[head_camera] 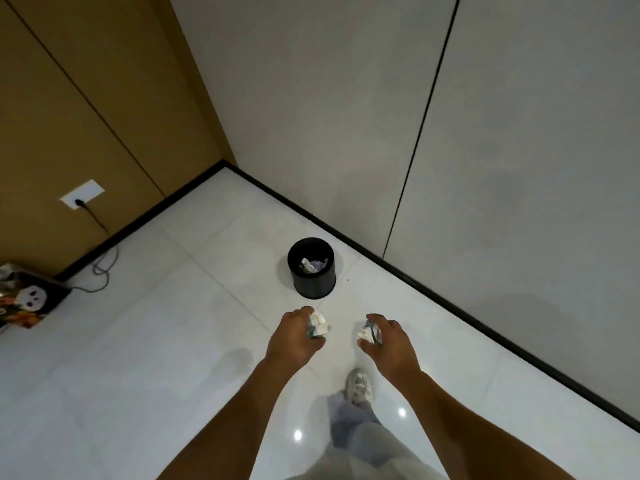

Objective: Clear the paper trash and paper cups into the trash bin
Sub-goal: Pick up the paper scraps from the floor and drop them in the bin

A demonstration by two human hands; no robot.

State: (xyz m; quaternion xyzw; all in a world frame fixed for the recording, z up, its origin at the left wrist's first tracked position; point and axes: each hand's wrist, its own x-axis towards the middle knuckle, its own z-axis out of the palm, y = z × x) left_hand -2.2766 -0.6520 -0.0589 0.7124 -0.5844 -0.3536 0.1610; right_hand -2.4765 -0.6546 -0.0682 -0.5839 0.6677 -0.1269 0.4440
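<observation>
Black and round, the trash bin (311,268) is standing on the pale tiled floor (156,341) near the corner of the walls, and crumpled paper (313,265) is already lying inside it, too small to make out piece by piece. At the left edge, a printed box (26,296) is being cut off by the frame, so its contents are not showing clearly. A dark cable (100,268) is running from a wall socket (81,195) down toward that box.

Both arms are reaching forward, short of the bin. The left hand (294,336) is gripping a wad of crumpled paper (318,325), fingers curled round it. The right hand (389,341) is gripping a second paper wad (370,332) the same way. Whether either wad is a cup cannot be told. One shoe (358,386) is showing below the right hand.
</observation>
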